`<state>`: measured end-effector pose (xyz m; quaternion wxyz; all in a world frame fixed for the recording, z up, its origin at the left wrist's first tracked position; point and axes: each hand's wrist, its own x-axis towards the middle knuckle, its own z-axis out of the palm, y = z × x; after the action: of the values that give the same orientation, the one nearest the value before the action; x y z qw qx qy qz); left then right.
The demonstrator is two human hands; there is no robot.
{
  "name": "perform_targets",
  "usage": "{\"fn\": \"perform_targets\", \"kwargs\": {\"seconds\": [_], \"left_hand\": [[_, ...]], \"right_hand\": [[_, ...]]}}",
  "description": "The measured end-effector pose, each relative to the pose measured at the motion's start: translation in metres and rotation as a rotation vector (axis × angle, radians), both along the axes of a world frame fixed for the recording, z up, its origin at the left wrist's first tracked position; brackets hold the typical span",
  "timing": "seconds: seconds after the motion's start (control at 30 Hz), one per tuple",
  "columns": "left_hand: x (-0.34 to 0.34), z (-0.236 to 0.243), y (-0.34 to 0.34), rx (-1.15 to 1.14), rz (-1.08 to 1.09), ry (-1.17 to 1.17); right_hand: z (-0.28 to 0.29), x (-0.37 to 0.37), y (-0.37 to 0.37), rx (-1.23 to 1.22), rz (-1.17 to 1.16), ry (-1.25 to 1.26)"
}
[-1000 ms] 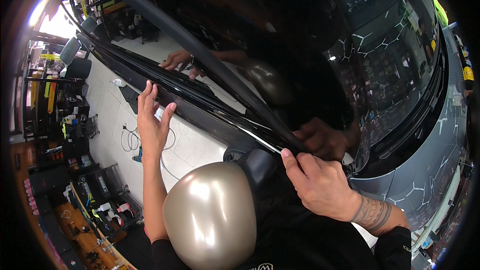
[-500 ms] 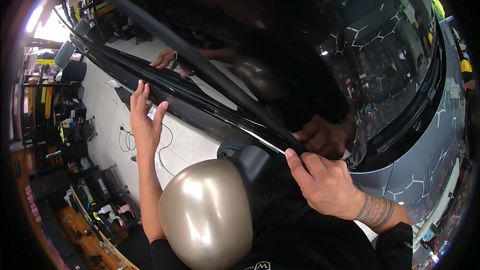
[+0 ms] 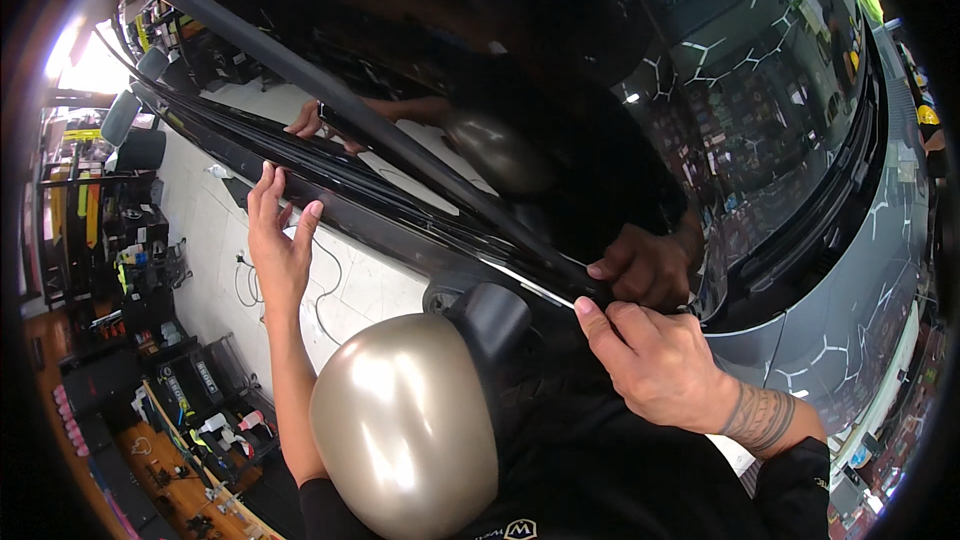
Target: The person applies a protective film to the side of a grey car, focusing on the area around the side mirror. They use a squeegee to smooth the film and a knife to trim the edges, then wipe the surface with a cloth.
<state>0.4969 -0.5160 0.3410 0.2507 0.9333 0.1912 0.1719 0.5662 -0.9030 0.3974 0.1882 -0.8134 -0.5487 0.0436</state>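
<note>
The left hand (image 3: 281, 250), at eleven o'clock from the bronze side-mirror housing (image 3: 405, 425), is spread and grasps nothing, its fingertips at the dark door panel (image 3: 375, 235); the right hand (image 3: 660, 368), between two and three o'clock from that housing, has its fingers curled, its thumb at the near end of a bright trim strip (image 3: 530, 284); I cannot tell whether it grips it. From there, strip and long black bar (image 3: 270, 53) run toward ten o'clock.

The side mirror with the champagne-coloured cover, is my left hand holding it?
No, your left hand is at the car's dark side panel, apart from the side mirror, which sits lower in the picture.
</note>
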Motion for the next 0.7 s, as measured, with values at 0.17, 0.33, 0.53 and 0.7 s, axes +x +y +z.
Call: {"fn": "perform_targets", "kwargs": {"seconds": [0.17,0.33,0.53,0.7], "left_hand": [[0.001,0.0,-0.003,0.035,0.017,0.007],[0.001,0.0,-0.003,0.007,0.013,0.002],[0.001,0.001,-0.003,0.003,0.016,0.01],[0.001,0.0,-0.003,0.015,0.015,0.011]], "right_hand": [[0.001,-0.006,-0.008,-0.042,-0.056,0.089],[0.003,-0.007,-0.014,-0.041,-0.058,0.085],[0.002,-0.008,-0.021,-0.02,-0.073,0.092],[0.003,-0.007,-0.025,-0.001,-0.068,0.089]]}}
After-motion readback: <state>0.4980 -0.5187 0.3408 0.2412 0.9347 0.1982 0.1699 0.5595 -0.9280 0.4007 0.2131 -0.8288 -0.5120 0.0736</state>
